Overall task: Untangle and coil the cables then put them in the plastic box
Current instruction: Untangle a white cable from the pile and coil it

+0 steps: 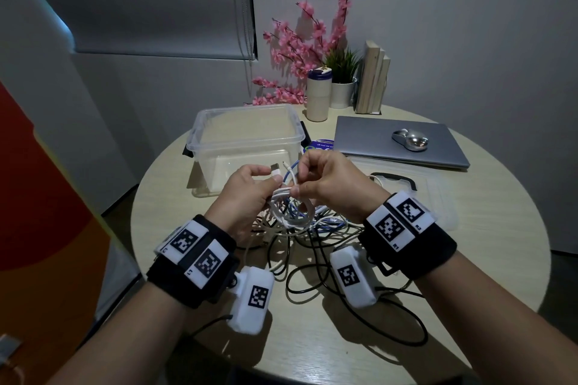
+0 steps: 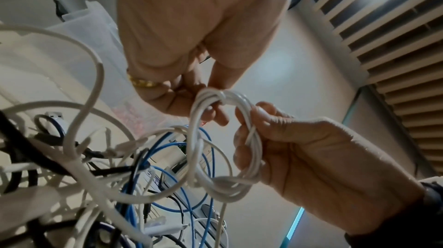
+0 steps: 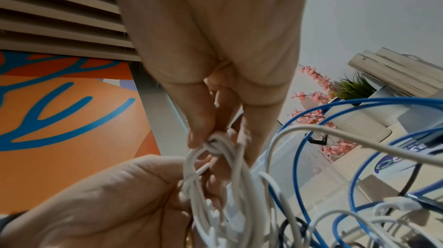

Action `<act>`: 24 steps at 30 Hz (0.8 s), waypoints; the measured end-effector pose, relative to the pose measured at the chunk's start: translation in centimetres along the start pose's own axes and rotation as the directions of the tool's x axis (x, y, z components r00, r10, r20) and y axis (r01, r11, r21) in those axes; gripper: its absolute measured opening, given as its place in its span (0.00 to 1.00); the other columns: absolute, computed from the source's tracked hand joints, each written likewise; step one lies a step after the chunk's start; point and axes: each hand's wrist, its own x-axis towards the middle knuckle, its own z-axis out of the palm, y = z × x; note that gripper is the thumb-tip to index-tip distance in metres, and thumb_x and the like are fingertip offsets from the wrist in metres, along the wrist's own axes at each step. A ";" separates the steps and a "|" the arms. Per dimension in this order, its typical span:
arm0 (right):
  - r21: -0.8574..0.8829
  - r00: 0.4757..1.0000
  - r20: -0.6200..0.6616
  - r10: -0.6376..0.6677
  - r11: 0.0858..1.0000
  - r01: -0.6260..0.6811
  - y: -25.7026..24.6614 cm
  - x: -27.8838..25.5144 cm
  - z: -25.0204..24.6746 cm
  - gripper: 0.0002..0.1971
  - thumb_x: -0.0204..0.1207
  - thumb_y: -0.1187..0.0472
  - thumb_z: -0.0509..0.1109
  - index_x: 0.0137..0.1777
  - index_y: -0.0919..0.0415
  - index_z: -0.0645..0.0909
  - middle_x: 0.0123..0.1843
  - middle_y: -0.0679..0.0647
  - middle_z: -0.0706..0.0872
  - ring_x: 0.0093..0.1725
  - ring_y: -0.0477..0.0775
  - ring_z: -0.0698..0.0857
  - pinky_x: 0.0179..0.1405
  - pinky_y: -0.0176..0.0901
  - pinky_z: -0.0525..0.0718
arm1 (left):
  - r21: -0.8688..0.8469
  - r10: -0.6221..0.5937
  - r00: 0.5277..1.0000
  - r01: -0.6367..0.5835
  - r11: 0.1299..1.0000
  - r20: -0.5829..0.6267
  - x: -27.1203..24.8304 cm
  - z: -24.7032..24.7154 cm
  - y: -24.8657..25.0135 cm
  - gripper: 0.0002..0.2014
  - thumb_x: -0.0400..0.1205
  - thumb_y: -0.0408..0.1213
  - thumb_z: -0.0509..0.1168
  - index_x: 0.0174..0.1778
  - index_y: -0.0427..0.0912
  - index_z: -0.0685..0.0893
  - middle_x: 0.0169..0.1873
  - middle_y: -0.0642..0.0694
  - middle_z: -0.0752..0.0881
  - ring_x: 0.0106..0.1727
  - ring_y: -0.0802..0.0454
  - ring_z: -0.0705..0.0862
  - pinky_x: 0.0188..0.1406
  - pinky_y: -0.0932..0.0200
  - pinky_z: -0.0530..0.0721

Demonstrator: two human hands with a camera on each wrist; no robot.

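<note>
First white cable (image 1: pixel 289 197) is coiled, both hands' fingers (image 1: pixel 308 187) pinching it just in front of the box (image 1: pixel 247 137). Box looks empty; tangle (image 1: pixel 312 237) behind still untouched.

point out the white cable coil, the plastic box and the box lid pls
white cable coil (image 2: pixel 196 138), left wrist view, left side of the loop.
plastic box (image 1: pixel 250 138), head view, front rim.
box lid (image 1: pixel 438 194), head view, flat clear panel.

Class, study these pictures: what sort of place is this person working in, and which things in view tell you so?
Probably a small office or study corner. A closed laptop with a mouse on it lies on a round table, upright books and a potted plant stand by the wall, and a roller blind covers the window.
</note>
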 end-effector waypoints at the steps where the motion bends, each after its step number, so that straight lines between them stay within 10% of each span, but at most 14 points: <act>1: -0.015 1.000 0.010 0.002 1.000 -0.002 0.0 0.0 0.1 0.17 0.69 0.79 0.72 0.34 0.60 0.71 0.33 0.64 0.80 0.32 0.57 0.82 0.24 0.36 0.78 | 0.004 0.016 1.000 -0.016 1.000 -0.004 0.1 0.0 -0.1 0.09 0.82 0.29 0.64 0.57 0.35 0.77 0.35 0.40 0.87 0.28 0.53 0.84 0.28 0.63 0.82; 14: 0.147 0.989 -0.113 0.100 0.986 -0.083 0.0 0.4 0.6 0.13 0.71 0.80 0.70 0.38 0.64 0.71 0.33 0.65 0.78 0.27 0.58 0.81 0.22 0.47 0.85 | -0.002 0.291 0.946 -0.294 0.956 0.144 -0.5 -0.7 -0.1 0.08 0.83 0.31 0.61 0.44 0.39 0.87 0.33 0.51 0.89 0.34 0.59 0.85 0.34 0.68 0.83; 24: 0.071 0.989 -0.117 0.086 0.994 -0.078 -0.5 0.4 -0.3 0.19 0.68 0.88 0.58 0.34 0.62 0.72 0.28 0.55 0.83 0.29 0.54 0.81 0.27 0.43 0.78 | 0.112 0.126 0.897 -0.190 0.975 0.423 -1.6 -0.7 -0.1 0.04 0.77 0.31 0.67 0.44 0.35 0.85 0.35 0.51 0.87 0.35 0.62 0.83 0.37 0.70 0.81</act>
